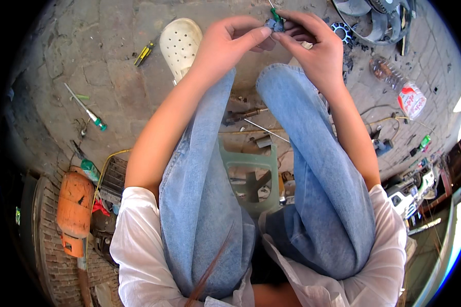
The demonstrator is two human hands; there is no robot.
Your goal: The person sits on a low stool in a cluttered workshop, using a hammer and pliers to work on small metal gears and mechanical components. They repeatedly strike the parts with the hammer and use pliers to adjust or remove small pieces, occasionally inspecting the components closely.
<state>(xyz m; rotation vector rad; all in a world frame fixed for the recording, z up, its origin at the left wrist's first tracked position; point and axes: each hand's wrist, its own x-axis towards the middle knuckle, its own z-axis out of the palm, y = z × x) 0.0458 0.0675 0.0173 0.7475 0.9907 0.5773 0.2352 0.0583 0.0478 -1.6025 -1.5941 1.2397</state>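
Beyond my knees, my left hand and my right hand meet fingertip to fingertip. Between them they pinch a small blue-grey part, whose exact kind is too small to make out. Right behind the part shows a green screwdriver handle with a thin shaft pointing away from me. Whether my right fingers grip that handle or it lies behind them, I cannot tell. Both hands are closed, and the ends of several fingers are hidden.
Around me on the paved floor lie a yellow cutter knife, a green-handled screwdriver, a plastic bottle, a dark toothed ring and a round metal fan-like assembly. An orange gas cylinder stands at left.
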